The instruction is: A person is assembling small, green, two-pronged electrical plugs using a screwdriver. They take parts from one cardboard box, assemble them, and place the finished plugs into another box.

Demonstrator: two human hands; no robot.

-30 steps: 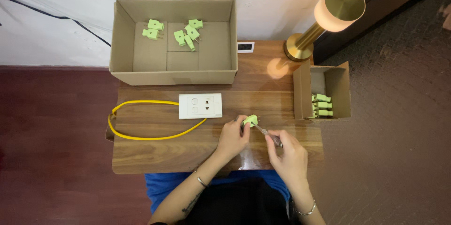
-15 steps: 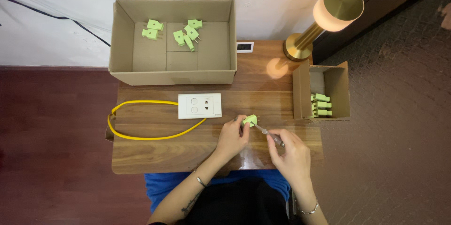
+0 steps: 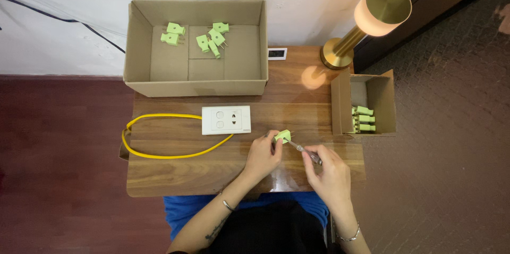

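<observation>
Hands meet near the desk's front edge, right of centre. We see the left hand [image 3: 264, 153] reaching in from below, wrist bent, fingers clamped on a small green plug [image 3: 282, 136] held just above the wooden desk [image 3: 175, 174]. The right hand [image 3: 330, 171] comes from the lower right, fingers closed around a thin screwdriver [image 3: 305, 151] whose tip points up-left and touches the plug. Both forearms angle inward over the front edge, with a bracelet on each wrist.

Just beside the left hand, up-left, we note a white socket plate [image 3: 226, 119] lying flat, with a yellow cable [image 3: 159, 154] looping out from it to the desk's left edge. Behind it sits a large open cardboard box [image 3: 143, 47] holding several loose green plugs [image 3: 194, 36]. At the right edge a small open box [image 3: 382, 100] holds more green plugs stacked in a row [image 3: 363, 118]. A brass lamp [image 3: 372, 18], lit, stands at the back right, with a small dark card [image 3: 278, 53] near its base. Nothing lies between the hands and the plug.
</observation>
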